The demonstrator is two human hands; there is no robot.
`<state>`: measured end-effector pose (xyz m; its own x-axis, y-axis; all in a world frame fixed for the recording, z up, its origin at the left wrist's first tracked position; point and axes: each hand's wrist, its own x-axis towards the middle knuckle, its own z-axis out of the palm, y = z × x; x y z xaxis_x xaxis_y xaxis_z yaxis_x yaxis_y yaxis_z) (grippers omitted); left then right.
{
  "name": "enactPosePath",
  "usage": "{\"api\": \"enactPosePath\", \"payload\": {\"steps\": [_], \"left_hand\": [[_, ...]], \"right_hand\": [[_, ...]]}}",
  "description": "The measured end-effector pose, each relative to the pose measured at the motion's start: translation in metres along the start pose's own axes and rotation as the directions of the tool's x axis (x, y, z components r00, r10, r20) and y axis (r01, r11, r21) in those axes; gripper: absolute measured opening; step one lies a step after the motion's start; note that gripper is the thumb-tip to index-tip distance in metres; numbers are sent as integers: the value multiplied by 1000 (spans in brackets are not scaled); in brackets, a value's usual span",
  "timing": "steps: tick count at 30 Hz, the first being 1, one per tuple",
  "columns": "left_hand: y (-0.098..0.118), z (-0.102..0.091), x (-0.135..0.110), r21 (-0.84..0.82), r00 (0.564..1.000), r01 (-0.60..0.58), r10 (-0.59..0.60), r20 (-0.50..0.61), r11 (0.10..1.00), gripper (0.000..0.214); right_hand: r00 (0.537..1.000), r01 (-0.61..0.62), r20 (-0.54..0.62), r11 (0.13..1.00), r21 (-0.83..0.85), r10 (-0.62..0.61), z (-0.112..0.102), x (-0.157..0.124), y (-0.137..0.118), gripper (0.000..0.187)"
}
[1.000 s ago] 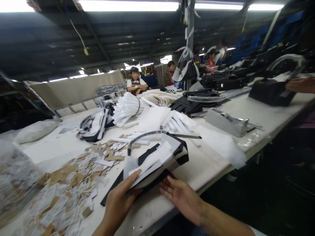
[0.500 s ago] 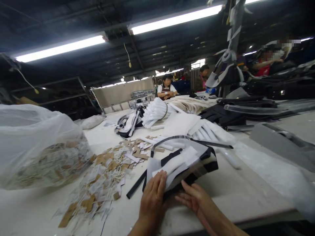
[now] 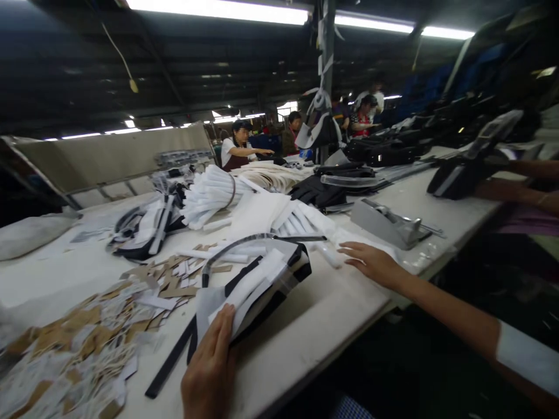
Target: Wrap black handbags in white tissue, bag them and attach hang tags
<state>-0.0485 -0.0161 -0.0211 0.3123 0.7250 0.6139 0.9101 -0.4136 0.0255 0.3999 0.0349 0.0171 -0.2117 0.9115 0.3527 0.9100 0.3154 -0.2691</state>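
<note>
My left hand (image 3: 210, 364) lies flat, fingers together, on the near end of a black bag piece (image 3: 262, 288) with white paper strips and clear film over it. That piece rests on the white table (image 3: 332, 308) near the front edge. My right hand (image 3: 371, 262) is stretched out to the right, fingers spread and open, resting on thin white wrapping (image 3: 332, 238) beside a row of white strips. It holds nothing.
A grey tape dispenser (image 3: 386, 224) stands just past my right hand. Brown and white paper scraps (image 3: 87, 331) cover the left. A banded bundle of white strips (image 3: 209, 195) and black bags (image 3: 327, 189) lie further back. Other people work at the far end and right.
My right hand has left the black bag piece and reached out right to the white wrapping. My left hand stays on the piece. The camera has swung back to the right.
</note>
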Motion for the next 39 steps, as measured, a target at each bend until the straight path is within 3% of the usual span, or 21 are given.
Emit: {"api": "enactPosePath", "payload": {"steps": [2, 5, 8, 11, 15, 18, 21, 23, 25, 27, 29, 31, 33, 36, 39], "left_hand": [[3, 2, 0, -4, 1000, -5, 5, 5, 1000, 76], [5, 4, -1, 4, 1000, 6, -6, 5, 1000, 75], [6, 3, 0, 14, 1000, 5, -5, 16, 1000, 74], [9, 0, 1, 11, 1000, 13, -13, 25, 1000, 73], [13, -2, 3, 17, 999, 39, -40, 35, 999, 72], [13, -2, 4, 13, 998, 55, -56, 32, 998, 73], [12, 0, 4, -4, 998, 60, -60, 14, 998, 73], [11, 0, 4, -12, 998, 68, -68, 11, 998, 74], [11, -1, 5, -18, 996, 85, -85, 14, 996, 74], [11, -2, 5, -28, 995, 98, -97, 17, 995, 74], [11, -3, 6, -41, 993, 114, -114, 20, 993, 74], [11, -4, 6, -53, 991, 135, -134, 22, 989, 73], [10, -5, 6, -66, 989, 151, -151, 13, 986, 74], [6, -5, 5, -82, 983, 181, -181, -3, 980, 75], [3, -6, 7, -90, 968, 244, -248, -37, 966, 73]], "right_hand": [[999, 20, 53, 988, -151, -12, 2, 3, 37, 42], [994, -7, 103, 987, -161, 24, 15, 10, 64, 34], [997, -21, 77, 995, -99, 28, 22, 21, 69, 20], [999, -29, 12, 998, -56, 30, 17, 34, 62, 20], [990, -81, -111, 997, 19, 82, 1, 41, 35, 28], [977, -157, -109, 963, 220, 184, -10, 28, -7, 34], [975, -221, 77, 849, 480, 210, -15, 2, -58, 33], [961, -248, 244, 781, 572, 126, -14, -16, -87, 31], [920, -272, 391, 745, 609, 16, -8, -29, -105, 29], [920, -250, 393, 777, 578, 3, 3, -35, -111, 31], [965, -201, 246, 868, 455, 94, 21, -34, -108, 36], [977, -203, 120, 943, 266, 177, 41, -31, -102, 49], [972, -204, 139, 973, 107, 188, 61, -28, -101, 68], [965, -43, 261, 997, 58, 27, 80, -26, -115, 78], [906, 200, 337, 961, 190, -255, 87, -19, -142, 73]]}}
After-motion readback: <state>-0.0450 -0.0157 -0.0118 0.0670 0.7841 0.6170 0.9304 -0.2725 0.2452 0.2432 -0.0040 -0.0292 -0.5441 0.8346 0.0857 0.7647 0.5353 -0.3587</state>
